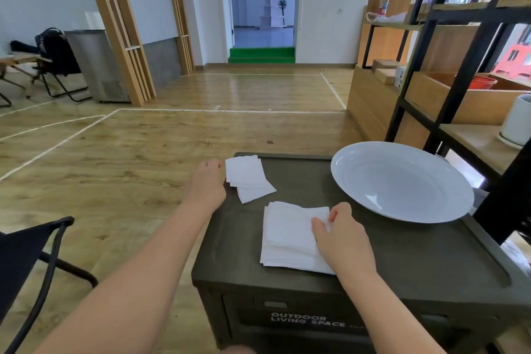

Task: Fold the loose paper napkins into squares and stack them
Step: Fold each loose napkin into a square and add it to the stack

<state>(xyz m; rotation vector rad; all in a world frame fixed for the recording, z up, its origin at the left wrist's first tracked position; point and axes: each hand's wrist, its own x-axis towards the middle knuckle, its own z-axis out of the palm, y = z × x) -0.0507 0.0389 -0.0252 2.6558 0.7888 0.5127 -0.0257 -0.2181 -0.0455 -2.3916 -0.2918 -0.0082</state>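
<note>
Right hand: my right hand (340, 234) sits at lower centre-right of the frame, on the right edge of the loose napkin pile (290, 236); the fingertips pinch up the right edge of the top sheet, so I read it as grasping one napkin.
Left hand: my left hand (207, 181) is at frame centre, at the left edge of the box top, just beside the folded stack (247, 178). Its fingers are curled away from the camera, and I cannot tell whether they hold anything or merely rest there.
Loose napkin pile: a thick stack of unfolded white sheets, lying flat on the dark box lid (402, 253), centre-low in the frame.
Folded stack: a few smaller squares, fanned and not squared up, towards the upper left corner of the lid.
Plate: a large white plate (402, 181) stands on the lid at right of centre, near the pile but apart from it.
Step in hand: I judge I am peeling one sheet off the pile to fold next; most of the work seems left.
Risk, double pick: thin sheets cling, so the pinch may lift two at once.
Risk, drag: pulling sideways could skew the whole pile, as nothing pins it.
Risk, stack slip: the folded stack lies close to the lid's edge, and a nudge from my left hand could push squares off onto the floor (129, 152).
</note>
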